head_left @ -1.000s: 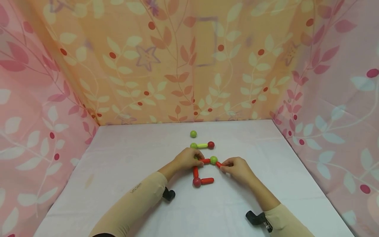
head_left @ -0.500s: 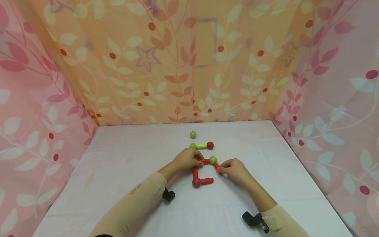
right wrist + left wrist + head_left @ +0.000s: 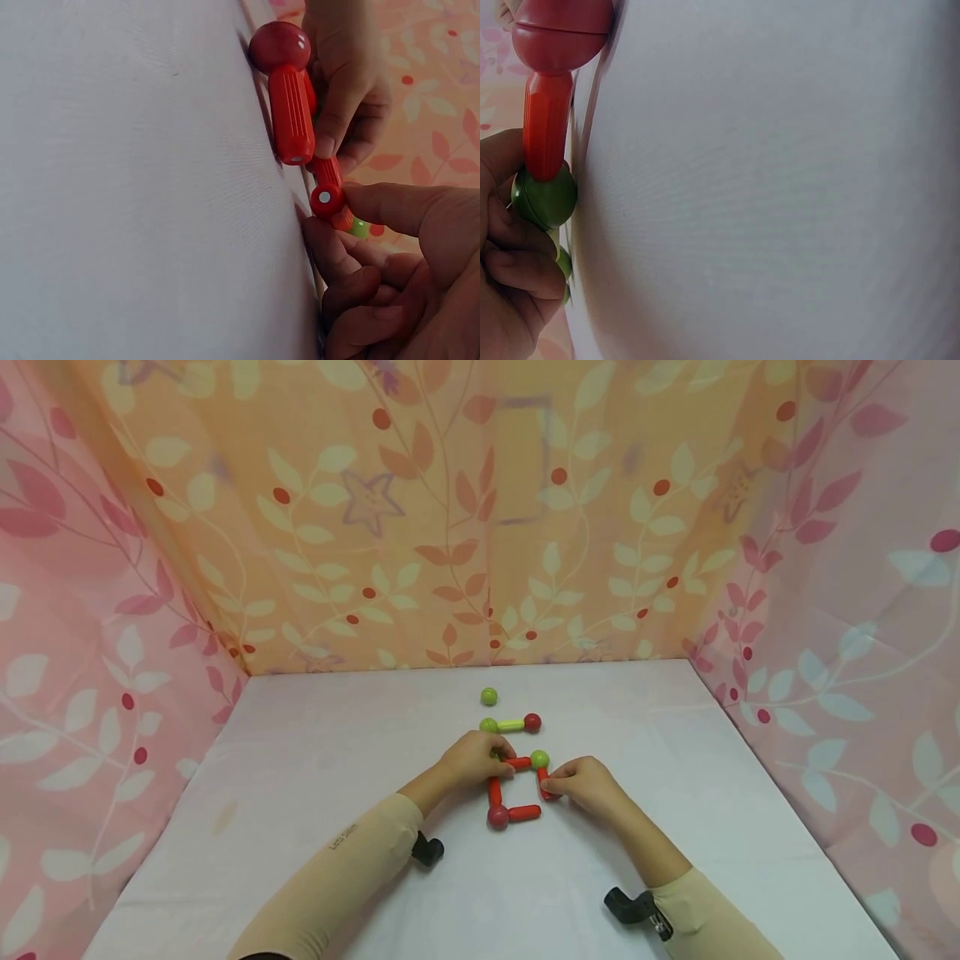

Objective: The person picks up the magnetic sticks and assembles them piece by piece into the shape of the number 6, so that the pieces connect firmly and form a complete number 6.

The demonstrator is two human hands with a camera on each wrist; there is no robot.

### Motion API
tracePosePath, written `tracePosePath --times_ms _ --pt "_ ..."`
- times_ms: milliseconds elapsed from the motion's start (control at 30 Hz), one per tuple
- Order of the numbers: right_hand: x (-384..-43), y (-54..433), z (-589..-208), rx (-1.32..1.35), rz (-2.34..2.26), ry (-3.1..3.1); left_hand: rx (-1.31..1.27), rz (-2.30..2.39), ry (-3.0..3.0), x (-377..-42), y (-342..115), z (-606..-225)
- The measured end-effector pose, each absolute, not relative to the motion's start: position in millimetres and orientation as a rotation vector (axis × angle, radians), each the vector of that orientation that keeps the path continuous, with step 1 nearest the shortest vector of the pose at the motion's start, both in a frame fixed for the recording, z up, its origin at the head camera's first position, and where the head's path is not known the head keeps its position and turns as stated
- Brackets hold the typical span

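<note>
My left hand point(image 3: 474, 758) holds a green ball point(image 3: 549, 196) at one corner of a shape made of magnetic balls and rods. From that ball a red rod point(image 3: 495, 792) runs down to a dark red ball point(image 3: 498, 817), which has another red rod point(image 3: 525, 813) pointing right. The upper red rod point(image 3: 519, 763) leads to a second green ball point(image 3: 539, 760). Between thumb and finger, my right hand point(image 3: 592, 785) pinches a red rod point(image 3: 326, 196) hanging from this second ball. Its near end, with a pale tip, stands apart from the lower rod's free end.
Behind the hands lie a green ball point(image 3: 489, 727), a yellow-green rod point(image 3: 512, 725) and a dark red ball point(image 3: 532, 722) joined in a row. Further back sits a single green ball point(image 3: 489, 697). Patterned cloth walls point(image 3: 375, 568) enclose the white tabletop point(image 3: 315, 727) on three sides.
My right hand has moved left, swinging the pinched rod from a slant to nearly straight down from the green ball. My left hand stays in place.
</note>
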State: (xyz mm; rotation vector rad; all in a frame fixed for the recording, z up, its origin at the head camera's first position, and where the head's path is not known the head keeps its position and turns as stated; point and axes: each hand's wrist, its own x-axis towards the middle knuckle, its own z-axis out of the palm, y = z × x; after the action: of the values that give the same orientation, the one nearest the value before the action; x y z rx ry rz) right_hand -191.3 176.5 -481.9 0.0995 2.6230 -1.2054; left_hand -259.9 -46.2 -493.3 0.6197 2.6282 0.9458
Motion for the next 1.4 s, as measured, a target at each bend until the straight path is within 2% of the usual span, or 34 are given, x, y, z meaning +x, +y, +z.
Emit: tracePosePath --times_ms 900,1400 --pt "-194 177 -482 0.131 -1.204 2.609 0.635 0.97 2.666 -256 -51 -483" --pt "-194 179 -484 0.09 -1.202 2.607 0.603 1.137 2.621 -203 -51 -476"
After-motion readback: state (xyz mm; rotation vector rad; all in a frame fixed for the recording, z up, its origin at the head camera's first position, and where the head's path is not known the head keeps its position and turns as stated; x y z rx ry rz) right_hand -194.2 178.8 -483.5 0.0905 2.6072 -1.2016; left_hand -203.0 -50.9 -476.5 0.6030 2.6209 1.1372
